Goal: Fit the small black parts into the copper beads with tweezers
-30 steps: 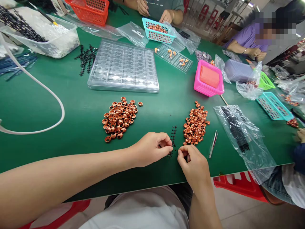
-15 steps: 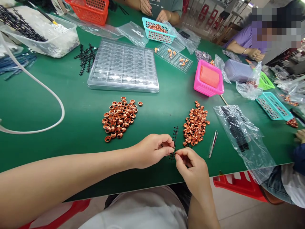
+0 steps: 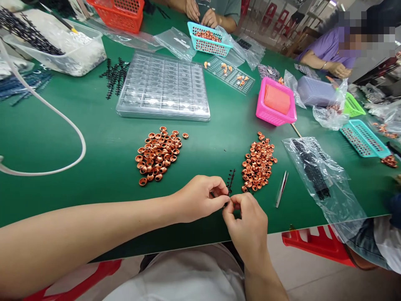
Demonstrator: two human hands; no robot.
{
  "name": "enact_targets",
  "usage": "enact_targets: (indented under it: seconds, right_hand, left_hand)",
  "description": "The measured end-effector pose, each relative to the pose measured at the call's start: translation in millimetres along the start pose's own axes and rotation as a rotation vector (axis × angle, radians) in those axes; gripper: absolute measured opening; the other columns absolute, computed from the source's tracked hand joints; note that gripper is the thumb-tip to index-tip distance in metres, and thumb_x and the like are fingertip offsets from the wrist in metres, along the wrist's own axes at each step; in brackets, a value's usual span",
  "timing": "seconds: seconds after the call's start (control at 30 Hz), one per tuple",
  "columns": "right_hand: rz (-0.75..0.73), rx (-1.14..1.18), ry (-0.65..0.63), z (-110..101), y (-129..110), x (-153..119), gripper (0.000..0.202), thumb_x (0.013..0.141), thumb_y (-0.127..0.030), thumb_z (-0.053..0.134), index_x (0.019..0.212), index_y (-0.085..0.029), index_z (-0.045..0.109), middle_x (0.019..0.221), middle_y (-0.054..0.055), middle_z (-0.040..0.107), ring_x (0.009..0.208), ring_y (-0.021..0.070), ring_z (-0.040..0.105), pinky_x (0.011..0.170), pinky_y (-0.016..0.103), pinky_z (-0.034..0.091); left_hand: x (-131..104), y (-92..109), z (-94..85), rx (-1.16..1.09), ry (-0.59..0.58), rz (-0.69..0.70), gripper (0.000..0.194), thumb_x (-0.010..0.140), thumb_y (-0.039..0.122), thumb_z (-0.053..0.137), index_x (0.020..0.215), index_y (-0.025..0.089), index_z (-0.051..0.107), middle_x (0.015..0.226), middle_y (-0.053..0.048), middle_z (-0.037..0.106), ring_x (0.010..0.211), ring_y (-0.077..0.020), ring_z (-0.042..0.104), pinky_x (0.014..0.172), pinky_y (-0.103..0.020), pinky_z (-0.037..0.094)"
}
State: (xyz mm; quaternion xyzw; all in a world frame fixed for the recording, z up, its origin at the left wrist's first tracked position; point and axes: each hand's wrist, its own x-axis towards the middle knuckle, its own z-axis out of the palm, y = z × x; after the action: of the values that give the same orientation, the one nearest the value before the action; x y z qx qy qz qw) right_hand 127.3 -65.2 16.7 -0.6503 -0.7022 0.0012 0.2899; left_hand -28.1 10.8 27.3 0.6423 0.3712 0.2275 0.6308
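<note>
My left hand (image 3: 203, 198) is closed in a pinch on a thin black plastic strip (image 3: 231, 180) with short side pegs, whose upper end sticks out above the fingers. My right hand (image 3: 247, 215) is closed too, its thumb and fingertips meeting the left fingertips at the strip's lower part. Whatever lies between the right fingertips is hidden. Left of the hands lies a pile of copper-coloured rings (image 3: 156, 156) with open middles. A second pile of small copper-coloured pieces (image 3: 259, 163) lies just beyond the right hand. Silver tweezers (image 3: 282, 189) rest to its right.
A stack of clear compartment trays (image 3: 164, 90) stands at the back, beside loose black strips (image 3: 115, 77). A pink basket (image 3: 275, 102) and a plastic bag of black strips (image 3: 313, 171) are on the right. A white cable (image 3: 62, 113) curves at left. Other people sit across and to the right.
My right hand has moved left and closed in against the left fingertips. Less of the black strip's lower part shows now. The left hand has hardly moved.
</note>
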Motion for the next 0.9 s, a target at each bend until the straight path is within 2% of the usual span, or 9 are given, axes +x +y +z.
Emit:
enact_targets:
  seconds: [0.13,0.3,0.4,0.67,0.8,0.9]
  right_hand:
    - [0.038,-0.022,-0.014,-2,7,1,0.009,0.086,-0.016,0.054,0.078,-0.021,0.056,0.068,-0.003,0.057,0.060,0.0110,0.053,0.058,0.023,0.039]
    - [0.114,0.018,-0.217,-16,24,2,0.012,0.087,-0.018,0.053,0.076,-0.022,0.057,0.067,-0.004,0.058,0.058,0.0101,0.053,0.057,0.023,0.037]
    - [0.143,0.018,-0.280,-18,26,2,0.011,0.086,-0.019,0.053,0.076,-0.022,0.058,0.068,-0.004,0.059,0.060,0.0107,0.055,0.057,0.024,0.037]
    - [0.241,0.062,-0.274,-19,28,1,0.011,0.087,-0.025,0.054,0.080,-0.022,0.062,0.071,-0.003,0.061,0.060,0.0105,0.054,0.058,0.024,0.039]
    - [0.302,0.164,-0.225,-28,25,1,0.014,0.088,-0.028,0.054,0.082,-0.022,0.065,0.070,-0.003,0.060,0.054,0.0096,0.050,0.055,0.023,0.041]
    - [0.331,0.294,-0.255,-33,17,2,0.015,0.088,-0.029,0.054,0.082,-0.021,0.066,0.069,-0.002,0.061,0.055,0.0099,0.052,0.052,0.022,0.042]
  left_hand:
    - [1,-2,-0.3,0.005,0.040,-0.040,0.012,0.079,0.028,0.060,0.077,0.017,0.057,0.069,0.001,0.061,0.062,-0.0123,0.055,0.056,-0.022,0.043]
    - [5,-4,-2.3,0.007,0.015,-0.072,0.015,0.081,0.032,0.060,0.078,0.017,0.056,0.070,0.001,0.062,0.064,-0.0136,0.058,0.058,-0.023,0.044]
    - [6,-4,-2.4,0.005,0.004,-0.065,0.015,0.081,0.032,0.060,0.079,0.018,0.056,0.070,0.001,0.062,0.065,-0.0140,0.058,0.059,-0.024,0.045]
    - [5,-1,-5.1,-0.015,-0.034,-0.077,0.015,0.084,0.032,0.059,0.082,0.017,0.057,0.073,0.000,0.065,0.069,-0.0150,0.062,0.064,-0.025,0.047]
    - [3,1,-6.3,-0.048,-0.063,-0.066,0.013,0.085,0.030,0.058,0.083,0.017,0.057,0.075,0.000,0.065,0.070,-0.0140,0.061,0.066,-0.025,0.047]
    - [3,4,-5.8,-0.105,-0.102,-0.062,0.012,0.085,0.028,0.058,0.082,0.017,0.057,0.075,0.000,0.064,0.071,-0.0135,0.061,0.067,-0.024,0.047]
